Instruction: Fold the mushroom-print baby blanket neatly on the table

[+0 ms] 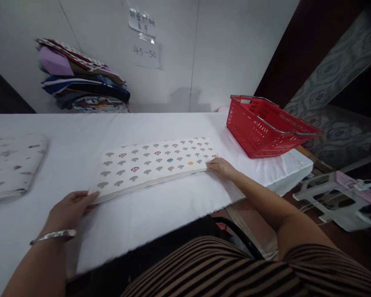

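A folded white cloth with a mushroom print, mostly grey with a few red, blue and yellow ones, lies as a long strip on the white-covered table. Its layers show along the near edge. My left hand, with a silver bangle at the wrist, pinches the near left corner, thumb on top and fingers partly beneath. At the near right corner my right hand grips the same cloth, its fingers closed over the edge.
Another folded printed cloth lies at the left. A red basket stands at the back right. Stacked folded fabrics sit against the wall, under paper notes. A white plastic stool stands right of the table.
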{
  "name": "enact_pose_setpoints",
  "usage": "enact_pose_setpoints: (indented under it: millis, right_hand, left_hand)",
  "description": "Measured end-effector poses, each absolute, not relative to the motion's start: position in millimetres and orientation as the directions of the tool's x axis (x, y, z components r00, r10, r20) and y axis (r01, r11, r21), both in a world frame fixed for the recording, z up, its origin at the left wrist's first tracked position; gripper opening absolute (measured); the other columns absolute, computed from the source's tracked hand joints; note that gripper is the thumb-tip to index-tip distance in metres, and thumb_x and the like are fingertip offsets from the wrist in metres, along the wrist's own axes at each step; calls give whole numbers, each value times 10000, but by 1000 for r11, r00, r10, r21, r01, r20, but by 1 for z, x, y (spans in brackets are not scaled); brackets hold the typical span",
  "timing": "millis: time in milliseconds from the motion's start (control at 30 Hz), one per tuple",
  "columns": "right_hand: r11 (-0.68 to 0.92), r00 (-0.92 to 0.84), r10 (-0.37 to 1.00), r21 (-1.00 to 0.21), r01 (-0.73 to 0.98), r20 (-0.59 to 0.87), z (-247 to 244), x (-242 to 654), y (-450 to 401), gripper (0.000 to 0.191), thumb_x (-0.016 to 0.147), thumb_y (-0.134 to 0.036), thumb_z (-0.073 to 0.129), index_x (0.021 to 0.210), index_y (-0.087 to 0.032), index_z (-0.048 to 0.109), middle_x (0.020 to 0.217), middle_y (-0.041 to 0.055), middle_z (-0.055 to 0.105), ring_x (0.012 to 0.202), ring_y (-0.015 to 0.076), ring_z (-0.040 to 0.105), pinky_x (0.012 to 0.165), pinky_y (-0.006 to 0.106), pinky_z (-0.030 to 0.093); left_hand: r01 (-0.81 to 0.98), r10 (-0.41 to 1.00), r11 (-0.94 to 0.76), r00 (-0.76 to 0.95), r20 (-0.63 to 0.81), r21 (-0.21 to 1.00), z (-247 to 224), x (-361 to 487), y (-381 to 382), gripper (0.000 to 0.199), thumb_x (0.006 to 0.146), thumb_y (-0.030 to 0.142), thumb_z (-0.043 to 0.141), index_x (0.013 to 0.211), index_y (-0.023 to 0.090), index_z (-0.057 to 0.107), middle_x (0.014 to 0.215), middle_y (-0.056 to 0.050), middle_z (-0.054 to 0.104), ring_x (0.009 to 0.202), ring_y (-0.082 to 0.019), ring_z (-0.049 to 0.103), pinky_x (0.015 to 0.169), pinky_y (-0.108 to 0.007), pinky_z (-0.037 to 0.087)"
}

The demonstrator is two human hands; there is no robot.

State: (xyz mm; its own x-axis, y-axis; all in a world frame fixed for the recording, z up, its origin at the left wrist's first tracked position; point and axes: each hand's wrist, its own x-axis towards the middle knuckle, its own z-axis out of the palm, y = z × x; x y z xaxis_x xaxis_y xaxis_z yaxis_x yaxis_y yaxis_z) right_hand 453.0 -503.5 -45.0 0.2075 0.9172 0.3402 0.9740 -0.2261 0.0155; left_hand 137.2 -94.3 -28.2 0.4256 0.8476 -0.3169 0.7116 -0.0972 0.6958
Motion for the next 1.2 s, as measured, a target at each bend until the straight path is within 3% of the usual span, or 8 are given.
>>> enact_pose_setpoints:
  millis: [267,567,767,1033,1200]
  right_hand:
    - [-200,180,961,77,977,212,-42,459,-500,270,931,-188,402,992,-152,663,983,98,657,883,190,574,822,326,422]
    - [-277,229,933,149,949,279,-41,459,-500,257,913,-172,424,1030,-144,650,993,118,644,898,209,553,810,349,408]
    - [-221,179,943,127,967,282,-50,454,-505,262,908,-178,428,1067,-146,634,1013,125,643,896,204,567,813,355,439]
    - [-182,155,948,76,980,279,-49,457,-506,268,908,-231,439,1085,-145,621,1048,132,643,932,212,580,846,372,454]
    - [-213,213,939,-28,977,269,-46,460,-505,266,919,-232,431,1054,-151,646,1043,128,646,947,213,583,845,368,459]
  left_hand:
    - [709,850,-114,432,-301,696,-38,136,-89,615,494,570,673,974,194,595,621,23,648,647,-208,644,722,-345,486]
    - [674,846,-127,457,-276,728,-35,134,-92,604,449,574,677,910,197,578,654,19,648,618,-192,633,646,-307,475]
    - [668,851,-107,445,-280,736,-33,136,-96,570,439,551,680,882,211,568,690,26,643,584,-161,612,603,-273,464]
    - [705,841,-130,451,-299,697,-37,135,-89,613,469,589,673,935,205,573,717,11,661,640,-186,635,665,-305,483]
    - [704,841,-126,449,-301,699,-29,136,-96,631,456,585,683,939,195,570,729,-6,670,628,-191,631,673,-323,499]
